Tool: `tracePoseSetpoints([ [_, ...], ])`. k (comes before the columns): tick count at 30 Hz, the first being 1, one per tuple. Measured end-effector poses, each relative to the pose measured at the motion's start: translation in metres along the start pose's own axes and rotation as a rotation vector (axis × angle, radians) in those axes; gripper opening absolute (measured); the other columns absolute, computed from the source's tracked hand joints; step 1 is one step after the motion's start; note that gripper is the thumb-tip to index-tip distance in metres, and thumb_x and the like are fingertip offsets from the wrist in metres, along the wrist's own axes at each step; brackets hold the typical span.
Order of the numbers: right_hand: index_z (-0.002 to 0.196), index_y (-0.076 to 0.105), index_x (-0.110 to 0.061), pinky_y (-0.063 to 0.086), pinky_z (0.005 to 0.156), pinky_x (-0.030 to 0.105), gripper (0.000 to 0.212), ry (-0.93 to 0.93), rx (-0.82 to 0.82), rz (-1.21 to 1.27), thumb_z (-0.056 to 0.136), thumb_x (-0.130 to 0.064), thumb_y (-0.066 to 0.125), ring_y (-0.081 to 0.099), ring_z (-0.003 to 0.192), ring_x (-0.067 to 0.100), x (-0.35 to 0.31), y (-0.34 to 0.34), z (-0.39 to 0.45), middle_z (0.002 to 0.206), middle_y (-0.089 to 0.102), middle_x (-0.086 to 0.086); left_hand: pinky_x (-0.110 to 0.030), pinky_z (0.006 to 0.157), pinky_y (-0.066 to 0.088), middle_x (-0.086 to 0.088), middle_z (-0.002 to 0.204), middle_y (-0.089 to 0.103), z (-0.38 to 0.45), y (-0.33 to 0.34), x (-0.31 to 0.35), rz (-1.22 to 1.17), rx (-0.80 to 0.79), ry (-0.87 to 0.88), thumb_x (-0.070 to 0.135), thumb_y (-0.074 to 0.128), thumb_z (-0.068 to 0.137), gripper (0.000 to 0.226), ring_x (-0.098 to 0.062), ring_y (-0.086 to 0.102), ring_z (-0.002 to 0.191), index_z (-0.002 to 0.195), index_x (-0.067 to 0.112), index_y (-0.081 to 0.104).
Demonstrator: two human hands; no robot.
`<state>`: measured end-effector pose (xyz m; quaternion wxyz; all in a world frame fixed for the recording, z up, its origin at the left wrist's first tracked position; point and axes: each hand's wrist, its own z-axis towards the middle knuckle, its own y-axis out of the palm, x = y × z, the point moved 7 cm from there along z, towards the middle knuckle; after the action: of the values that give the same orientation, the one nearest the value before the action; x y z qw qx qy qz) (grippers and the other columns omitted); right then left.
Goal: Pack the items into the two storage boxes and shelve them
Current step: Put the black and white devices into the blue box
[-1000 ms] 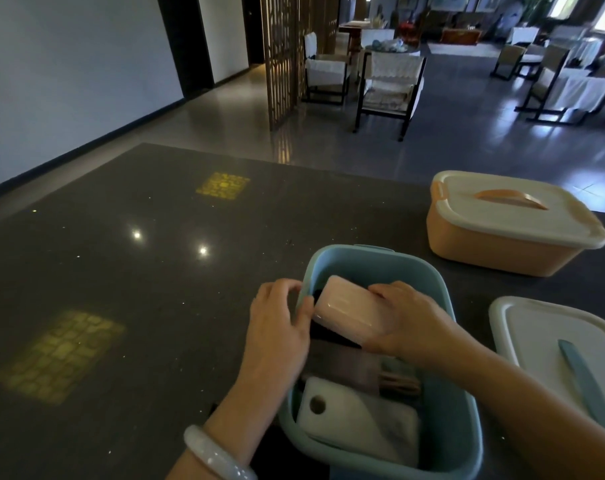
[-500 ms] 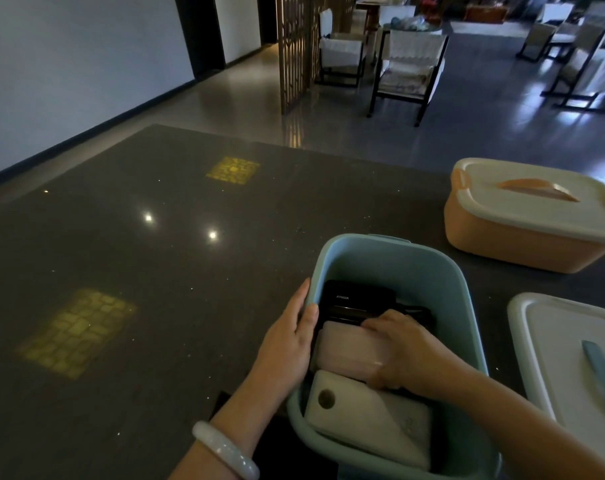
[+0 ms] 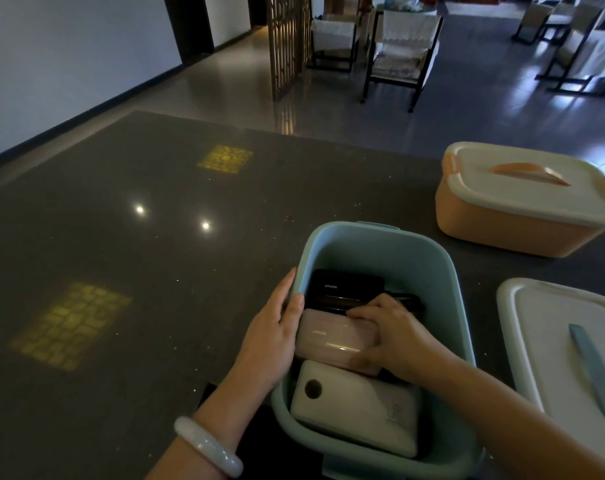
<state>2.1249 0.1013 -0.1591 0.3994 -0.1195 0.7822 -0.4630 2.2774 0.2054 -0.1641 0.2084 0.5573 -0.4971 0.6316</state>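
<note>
Dark stone table (image 3: 121, 271). Left hand (image 3: 273, 337), pale bangle (image 3: 207, 445) on its wrist: fingers straight, laid flat against the blue box (image 3: 443, 282) outer left wall, thumb at the rim. Inside the box, far to near: black power bank (image 3: 342, 289), pink power bank (image 3: 328, 337), white power bank (image 3: 359, 414). Right hand (image 3: 394, 334): fingers curled over the pink one. Orange box (image 3: 501, 220), lidded, far right. White lid (image 3: 550, 341) lay near right.
</note>
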Motion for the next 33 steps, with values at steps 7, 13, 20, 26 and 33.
tracePoseSetpoints([
  [7, 0.135, 0.046, -0.033, 0.033, 0.091, 0.019, 0.074, -0.010, 0.016, 0.047, 0.069, -0.039, 0.081, 0.036, 0.110, 0.005, -0.0009, -0.0010, -0.0017, 0.120, 0.036, -0.013, 0.010, 0.069, 0.028, 0.034, 0.121, 0.037, -0.0005, -0.0009, 0.0009, 0.017, 0.002, 0.002, 0.056, 0.031, 0.092, 0.057, 0.041, 0.032, 0.088, 0.147, 0.044, 0.026],
  [13, 0.132, 0.047, -0.033, 0.031, 0.089, 0.019, 0.073, -0.007, 0.007, 0.015, 0.068, -0.040, 0.082, 0.035, 0.110, 0.006, -0.0017, -0.0003, -0.0007, 0.119, 0.036, -0.011, 0.005, 0.073, 0.030, 0.032, 0.128, 0.035, -0.0003, -0.0011, -0.0002, 0.030, 0.010, -0.001, 0.054, 0.032, 0.095, 0.054, 0.034, 0.036, 0.091, 0.148, 0.043, 0.026],
  [20, 0.132, 0.045, -0.031, 0.031, 0.089, 0.020, 0.074, -0.012, 0.006, -0.009, 0.068, -0.041, 0.081, 0.035, 0.113, 0.010, -0.0029, -0.0001, -0.0033, 0.121, 0.036, -0.008, 0.005, 0.073, 0.030, 0.028, 0.135, 0.036, -0.0015, -0.0018, 0.0010, 0.029, 0.006, -0.003, 0.054, 0.032, 0.095, 0.055, 0.030, 0.038, 0.098, 0.148, 0.043, 0.026],
  [26, 0.134, 0.045, -0.030, 0.031, 0.091, 0.020, 0.075, -0.024, 0.021, -0.011, 0.069, -0.041, 0.080, 0.033, 0.113, 0.009, -0.0049, -0.0010, -0.0052, 0.120, 0.036, -0.009, 0.002, 0.076, 0.031, 0.020, 0.147, 0.039, -0.0032, -0.0024, 0.0015, 0.013, 0.021, -0.011, 0.057, 0.033, 0.093, 0.058, 0.021, 0.038, 0.109, 0.148, 0.043, 0.028],
  [33, 0.133, 0.047, -0.030, 0.028, 0.096, 0.022, 0.070, -0.043, 0.065, 0.007, 0.072, -0.040, 0.079, 0.032, 0.121, 0.010, -0.0081, -0.0068, -0.0021, 0.124, 0.039, -0.009, -0.007, 0.087, 0.034, 0.009, 0.149, 0.041, -0.0033, -0.0041, 0.0087, 0.181, 0.003, -0.008, 0.051, 0.030, 0.098, 0.055, 0.016, 0.041, 0.107, 0.151, 0.039, 0.021],
])
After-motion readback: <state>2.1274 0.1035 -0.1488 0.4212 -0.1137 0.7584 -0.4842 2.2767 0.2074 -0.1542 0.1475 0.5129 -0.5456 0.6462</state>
